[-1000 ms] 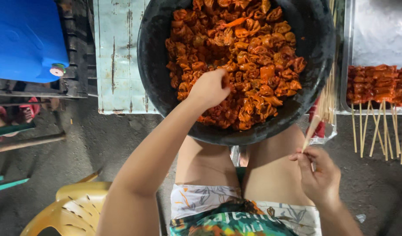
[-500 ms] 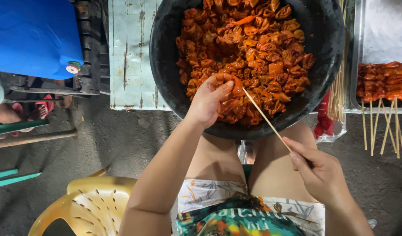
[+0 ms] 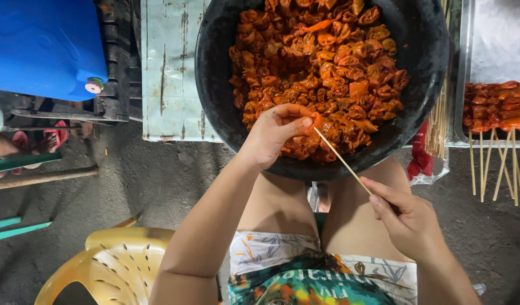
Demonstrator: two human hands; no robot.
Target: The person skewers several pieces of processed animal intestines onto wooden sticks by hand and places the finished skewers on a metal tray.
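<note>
Skewering marinated meat over a black basin.

Left hand point(image 3: 274, 135) pinches a meat piece point(image 3: 318, 121) at the basin point(image 3: 214, 85) edge; right hand point(image 3: 409, 223), fingers closed, steadies the bamboo skewer point(image 3: 342, 160), tip aimed into it, basin resting on the lap.

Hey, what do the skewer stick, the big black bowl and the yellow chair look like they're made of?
Skewer stick: thin, pale tan and matte, most likely bamboo or wood; the right hand holds it.
Black bowl: dark, dull, smooth wall with a rounded rim; plastic or coated metal, hard to tell.
Yellow chair: moulded plastic, judging by its slightly glossy surface and punched slots.
</note>
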